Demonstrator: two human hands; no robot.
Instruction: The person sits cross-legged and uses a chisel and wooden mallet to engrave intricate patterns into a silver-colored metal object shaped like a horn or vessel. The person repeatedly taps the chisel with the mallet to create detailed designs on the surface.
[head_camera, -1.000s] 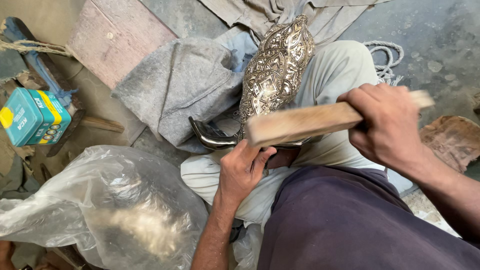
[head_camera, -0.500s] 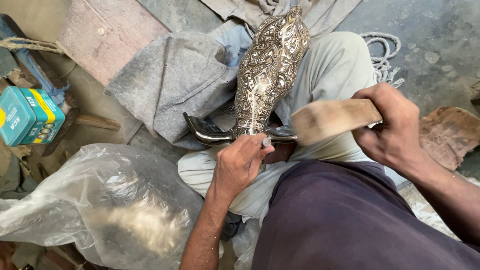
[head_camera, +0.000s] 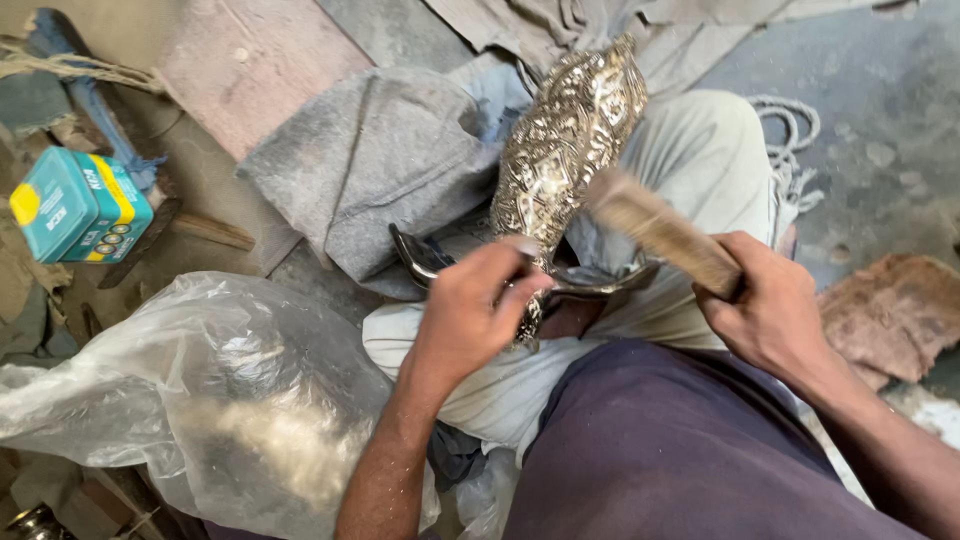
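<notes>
Grey concrete floor (head_camera: 880, 120), grey cloth (head_camera: 380, 170), embossed metal piece (head_camera: 570, 150) on lap

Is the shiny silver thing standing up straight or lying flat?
Neither: the embossed silver piece leans, tilted across the person's lap. The left hand grips its lower end; its top points away. The right hand holds a wooden brush against it.

The left hand (head_camera: 470, 315) grips the lower end of an embossed silver metal piece (head_camera: 565, 160) resting on the lap. The right hand (head_camera: 770, 315) holds a wooden brush (head_camera: 660, 230) against it. A plastic bag (head_camera: 200, 400) lies nearby.
</notes>
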